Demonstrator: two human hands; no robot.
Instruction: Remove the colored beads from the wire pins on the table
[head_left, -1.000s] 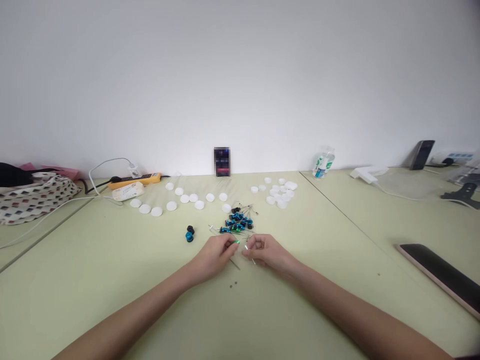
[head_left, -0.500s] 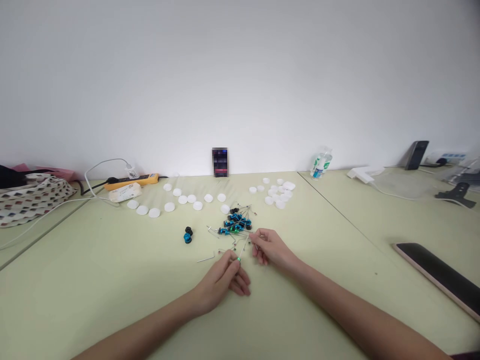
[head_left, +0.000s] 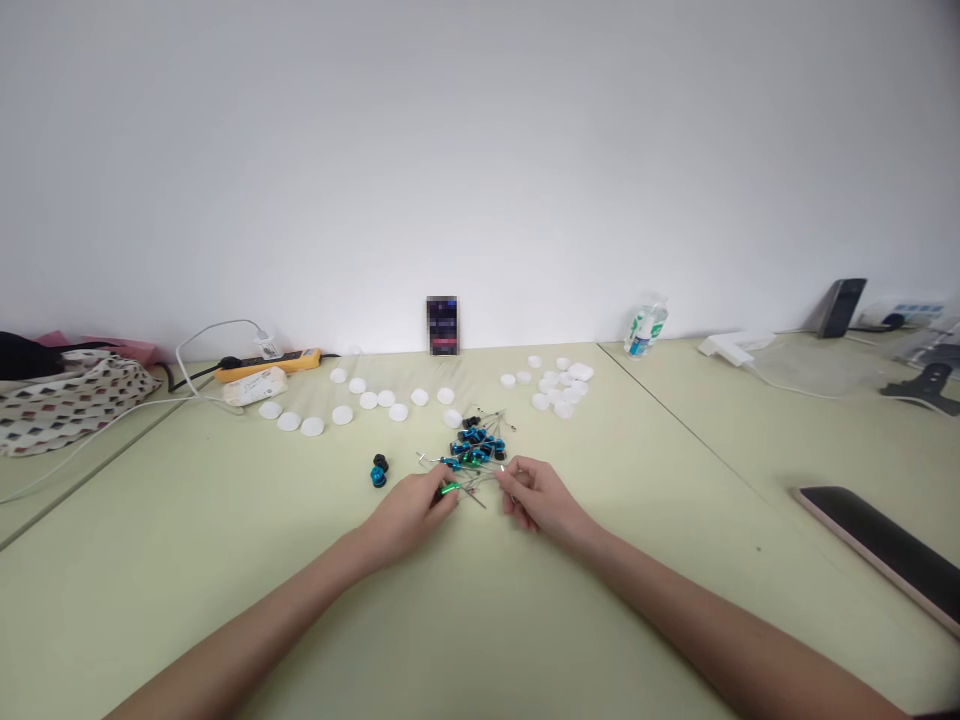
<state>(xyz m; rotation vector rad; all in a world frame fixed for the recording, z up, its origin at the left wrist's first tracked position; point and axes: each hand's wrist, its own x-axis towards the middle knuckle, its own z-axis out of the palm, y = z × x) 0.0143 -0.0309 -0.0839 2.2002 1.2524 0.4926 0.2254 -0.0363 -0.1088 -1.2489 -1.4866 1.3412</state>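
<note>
Head view: Over a pale green table [head_left: 480, 640], a left hand [head_left: 409, 515] and a right hand [head_left: 547, 500] were held near each other, fingertips apart. Well beyond the fingers, white round caps [head_left: 398, 412] were spread. Just past the fingertips, blue and black parts [head_left: 472, 442] were heaped. A shiny green piece [head_left: 449, 489] was pinched between the closed left thumb and fingers; a thin metal rod [head_left: 487, 477], partly hidden, was nipped by the closed right fingertips.
</note>
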